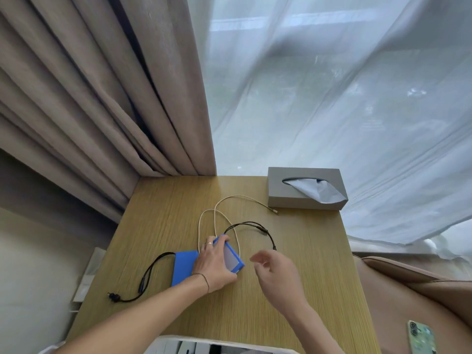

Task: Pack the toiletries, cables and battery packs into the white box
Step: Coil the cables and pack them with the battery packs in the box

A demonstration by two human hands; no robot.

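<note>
Two blue battery packs lie on the wooden table [293, 315]. My left hand [213, 264] grips the nearer one [233, 259], fingers curled over its far end and thumb at its near edge. The other blue pack [184, 267] lies flat just left of that hand, with a black cable [150, 274] trailing from it. A cream cable [217, 215] loops behind the packs, and a second black cable [255, 224] arcs to the right. My right hand [274, 270] hovers beside the held pack, fingers loosely curled and holding nothing. The white box [219, 346] shows only its rim at the bottom edge.
A grey tissue box [306, 187] stands at the table's back right corner. Curtains hang behind the table. A phone [421, 338] lies on the beige seat at the lower right. The table's left edge drops to the floor by the wall.
</note>
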